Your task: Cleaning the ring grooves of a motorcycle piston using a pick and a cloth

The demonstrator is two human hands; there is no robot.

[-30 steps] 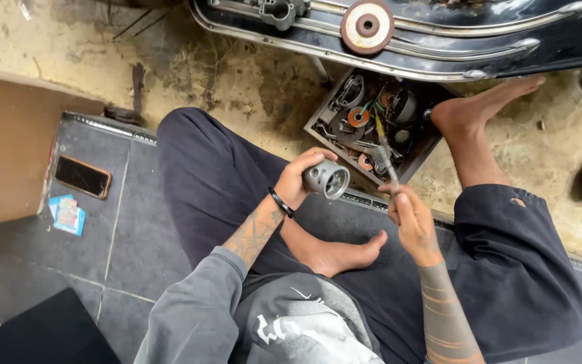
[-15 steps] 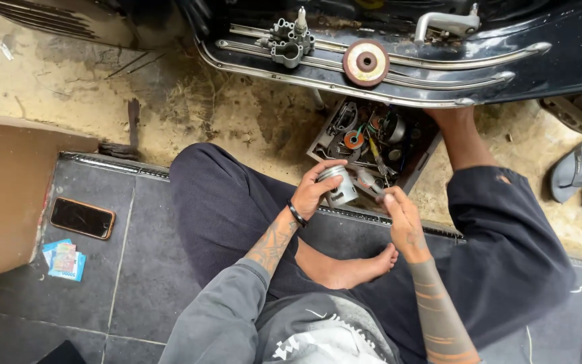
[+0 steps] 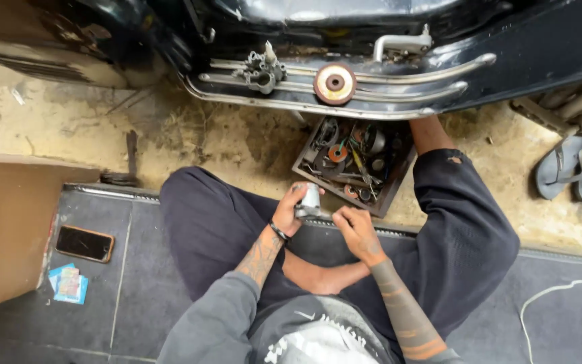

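Note:
I sit cross-legged on the ground in dark trousers. My left hand [image 3: 289, 210] grips a small silvery metal cylinder part [image 3: 310, 200] held above my lap. My right hand [image 3: 355, 230] is just to its right, fingers curled and touching the part's lower edge. Whether it holds a small tool I cannot tell. Just beyond my hands lies an open tool tray [image 3: 356, 165] full of sockets, screwdrivers and small parts.
A dark vehicle body with chrome rails [image 3: 345, 91] spans the top; a carburettor-like piece [image 3: 259, 71] and a rusty disc [image 3: 335, 83] rest on it. A phone [image 3: 85, 243] and a paper packet [image 3: 69, 284] lie left beside a brown box [image 3: 8, 229]. Sandals [image 3: 577, 168] and a white cable [image 3: 560, 300] sit right.
The view has tilted upward, showing more of the vehicle. Both hands stay on the metal part, which has turned from end-on to side-on.

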